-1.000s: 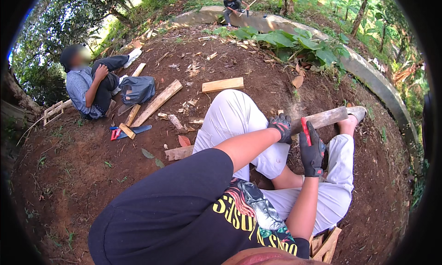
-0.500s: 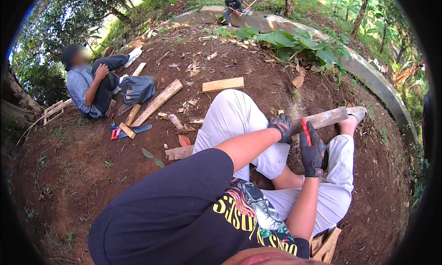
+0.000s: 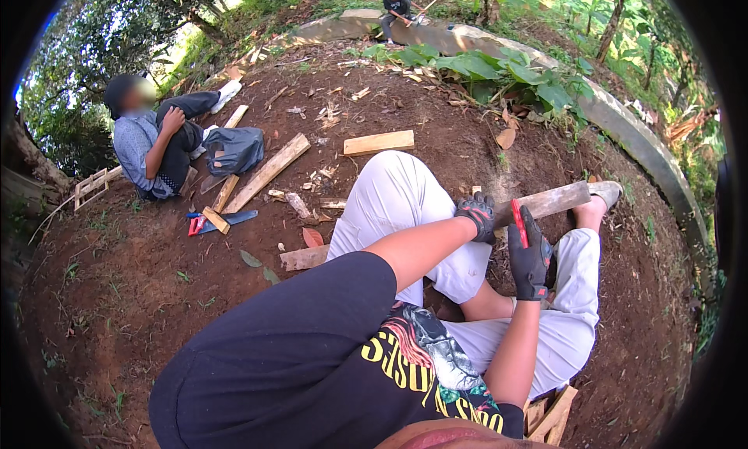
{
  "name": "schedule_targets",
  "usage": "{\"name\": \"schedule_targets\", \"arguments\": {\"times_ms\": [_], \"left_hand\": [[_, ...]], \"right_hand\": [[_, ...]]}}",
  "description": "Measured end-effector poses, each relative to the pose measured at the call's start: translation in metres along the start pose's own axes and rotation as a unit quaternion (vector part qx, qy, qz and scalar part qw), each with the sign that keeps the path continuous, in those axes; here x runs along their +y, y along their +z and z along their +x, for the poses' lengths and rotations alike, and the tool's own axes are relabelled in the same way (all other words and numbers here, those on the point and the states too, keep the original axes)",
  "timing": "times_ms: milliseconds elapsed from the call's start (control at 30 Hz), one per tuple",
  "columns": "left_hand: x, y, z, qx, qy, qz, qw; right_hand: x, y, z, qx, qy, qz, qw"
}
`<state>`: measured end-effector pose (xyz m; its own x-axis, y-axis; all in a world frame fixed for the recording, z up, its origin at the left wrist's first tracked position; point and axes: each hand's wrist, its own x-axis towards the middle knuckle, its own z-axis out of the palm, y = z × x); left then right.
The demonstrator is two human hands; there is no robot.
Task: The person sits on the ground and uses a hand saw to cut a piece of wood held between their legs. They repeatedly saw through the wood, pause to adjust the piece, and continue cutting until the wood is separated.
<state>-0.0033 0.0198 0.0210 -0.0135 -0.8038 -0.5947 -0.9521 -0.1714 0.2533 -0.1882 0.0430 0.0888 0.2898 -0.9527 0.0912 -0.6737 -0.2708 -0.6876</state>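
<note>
A weathered wooden board [image 3: 555, 199] lies slantwise over my lower legs, its far right end close to my foot. At its left end my left hand [image 3: 477, 217], in a black and grey glove, is closed around the wood. My right hand [image 3: 530, 254], gloved alike, grips a slim red tool [image 3: 518, 221] upright against the near edge of the board. Only the red part of this tool shows, so its exact kind is unclear. Both my hands are between my raised left knee and my folded right leg.
To the left, a saw with a red and blue handle [image 3: 196, 224] lies by wood offcuts and a long plank [image 3: 270, 173]. A seated person [image 3: 148, 141] is beside a dark bag [image 3: 234, 151]. Another person [image 3: 396, 14] sits on the curved concrete edge [image 3: 631, 129]. A short plank [image 3: 379, 143] lies ahead.
My right hand and the red tool have shifted only very slightly along the board. My left hand stays in place. The far person's arms and long stick have moved a little.
</note>
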Motion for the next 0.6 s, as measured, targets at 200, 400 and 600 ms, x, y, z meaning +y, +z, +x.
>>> {"name": "schedule_targets", "arguments": {"times_ms": [200, 400, 600], "left_hand": [[0.0, -0.008, -0.002, -0.031, 0.003, -0.009, 0.999], [0.003, -0.008, -0.006, -0.003, 0.005, 0.017, 1.0], [-0.001, -0.008, -0.003, -0.024, 0.003, 0.008, 1.0]], "right_hand": [[-0.01, -0.007, 0.001, -0.031, 0.026, 0.002, 0.999], [-0.003, -0.003, 0.0, -0.012, 0.006, -0.006, 1.0], [-0.011, -0.006, 0.001, -0.025, 0.031, -0.004, 0.999]]}}
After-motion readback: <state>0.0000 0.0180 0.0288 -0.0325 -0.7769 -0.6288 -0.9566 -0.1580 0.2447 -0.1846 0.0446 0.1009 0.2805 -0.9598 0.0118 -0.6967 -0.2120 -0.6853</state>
